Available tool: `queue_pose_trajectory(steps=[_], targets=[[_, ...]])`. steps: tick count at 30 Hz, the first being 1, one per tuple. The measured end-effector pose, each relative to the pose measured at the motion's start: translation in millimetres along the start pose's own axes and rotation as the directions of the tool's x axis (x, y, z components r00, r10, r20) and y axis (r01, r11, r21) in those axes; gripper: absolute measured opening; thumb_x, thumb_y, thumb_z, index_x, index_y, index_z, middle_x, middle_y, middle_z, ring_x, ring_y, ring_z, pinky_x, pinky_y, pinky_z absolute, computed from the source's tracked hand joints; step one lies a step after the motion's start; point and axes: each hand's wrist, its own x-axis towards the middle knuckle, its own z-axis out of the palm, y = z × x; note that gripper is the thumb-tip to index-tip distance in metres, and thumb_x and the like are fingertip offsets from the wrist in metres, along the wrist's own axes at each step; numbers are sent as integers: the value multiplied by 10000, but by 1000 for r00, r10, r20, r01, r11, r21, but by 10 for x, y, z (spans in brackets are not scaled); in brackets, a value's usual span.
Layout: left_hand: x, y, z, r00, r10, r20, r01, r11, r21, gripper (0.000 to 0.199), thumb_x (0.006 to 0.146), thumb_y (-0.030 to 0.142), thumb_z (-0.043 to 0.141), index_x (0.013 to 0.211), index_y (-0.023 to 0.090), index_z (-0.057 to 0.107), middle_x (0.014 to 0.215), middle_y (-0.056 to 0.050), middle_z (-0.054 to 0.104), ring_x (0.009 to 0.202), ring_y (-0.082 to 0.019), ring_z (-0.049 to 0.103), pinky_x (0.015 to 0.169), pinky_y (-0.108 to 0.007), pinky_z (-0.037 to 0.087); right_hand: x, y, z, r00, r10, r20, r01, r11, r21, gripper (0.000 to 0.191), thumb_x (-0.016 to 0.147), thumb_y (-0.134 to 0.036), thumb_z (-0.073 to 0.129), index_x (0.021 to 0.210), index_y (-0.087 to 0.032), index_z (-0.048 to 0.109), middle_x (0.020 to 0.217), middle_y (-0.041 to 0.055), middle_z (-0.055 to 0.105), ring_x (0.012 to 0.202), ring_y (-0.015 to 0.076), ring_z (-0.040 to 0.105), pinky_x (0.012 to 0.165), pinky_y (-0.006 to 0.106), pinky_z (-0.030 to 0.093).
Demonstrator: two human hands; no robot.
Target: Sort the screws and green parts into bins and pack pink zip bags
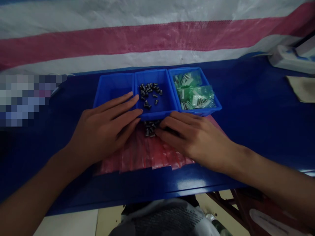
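My left hand [105, 126] lies with its fingers stretched out over the front of the left blue bin [115, 85], fingertips at the wall of the middle blue bin [157, 114]. Several dark screws [149, 88] lie inside that middle bin. In front of it, more dark screws [150, 128] form a small pile on red plastic bags [135, 155]. My right hand [189, 132] is curled, with thumb and fingertips closed at the right side of this pile. What its fingertips hold, if anything, is hidden.
The right blue bin [219, 108] holds clear and green bags [194, 91] of small light parts. A striped sheet [157, 37] hangs behind the blue table [246, 108]. A white device [292, 59] and a beige piece [302, 88] are at the far right.
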Motion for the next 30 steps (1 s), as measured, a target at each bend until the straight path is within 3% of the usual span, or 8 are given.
queue_pose_trajectory(steps=[6,9,13,16,19,23,26,30], targets=[[-10,-9,8,1000,0,12,0,1000,2,182,1108,229,636,1271,193,708,1433,-105,773,1403,-246,707,1128,-394,670,-11,-15,-47,995,65,-79,-71,995,-76,297,1119,-71,508,1076,-151,792,1047,86,792,862,189,725,642,306,523],[-13,-8,14,1000,0,12,0,1000,3,193,1112,240,637,1290,196,698,1437,-101,771,1404,-246,706,1119,-391,674,7,-39,-81,962,194,-191,-161,971,176,260,1117,-81,529,1141,-170,772,1134,97,785,936,183,764,745,306,610],[-16,0,26,1000,-7,1,7,1000,0,185,1117,263,641,1284,202,691,1438,-88,773,1407,-241,705,1118,-394,673,52,-51,-153,899,387,-204,-204,784,587,130,1080,-157,686,1148,-224,774,1189,48,820,1099,181,798,1000,333,646],[-29,-4,32,1000,-6,17,6,1000,-10,190,1125,284,630,1284,200,693,1439,-88,772,1407,-238,705,1120,-389,670,75,-54,-202,885,454,-103,-248,646,722,52,1023,-280,804,1053,-238,807,992,3,844,858,150,800,761,254,640],[-37,-11,28,1000,-16,12,16,1000,-14,193,1129,292,624,1284,204,696,1444,-78,770,1411,-234,702,1131,-389,664,86,-58,-203,845,532,52,-314,415,854,232,987,-432,837,913,-214,815,792,-9,781,614,109,677,521,220,525],[-15,-7,13,1000,-9,9,9,1000,7,189,1132,280,612,1279,207,706,1436,-76,775,1408,-231,704,1112,-386,677,89,-30,-171,804,582,123,-290,203,935,209,1003,-375,832,904,-192,839,751,-13,769,551,79,652,514,197,549],[8,0,9,1000,2,6,-2,1000,22,169,1113,244,636,1256,207,717,1413,-93,783,1382,-239,722,1107,-383,683,86,10,-182,821,565,85,-226,185,956,57,1003,-219,823,1028,-198,870,869,11,819,730,117,765,660,225,655],[21,3,8,1000,12,-7,-12,1000,22,164,1091,227,664,1237,185,727,1393,-119,789,1353,-258,741,1087,-382,692,83,24,-213,823,566,56,-243,261,934,147,967,-120,832,1053,-229,878,1060,27,842,980,141,796,802,237,687]])
